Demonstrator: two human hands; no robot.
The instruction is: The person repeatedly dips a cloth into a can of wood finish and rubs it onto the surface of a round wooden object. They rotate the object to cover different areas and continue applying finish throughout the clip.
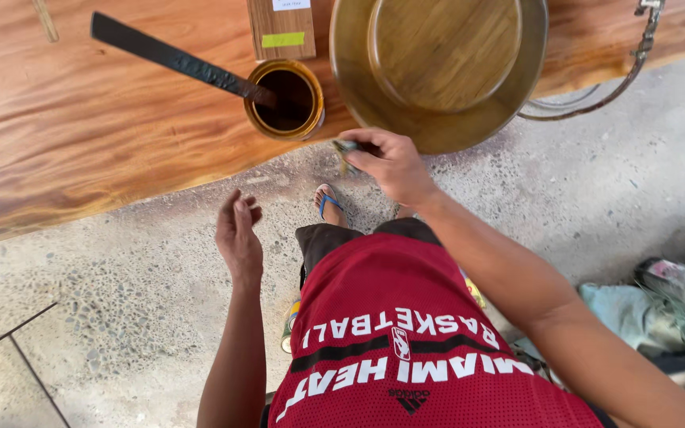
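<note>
Wood slab (81, 135); right hand (390, 162) pinching small indistinct object (346, 147).

L hand (239, 235) hangs loose & open, fingers a bit curled, palm facing right, holding nothing. L arm points straight to the far side. R arm goes from near right up to the middle. R hand (390, 162) is pinched shut, knuckles up, wrist bent a little.
</note>
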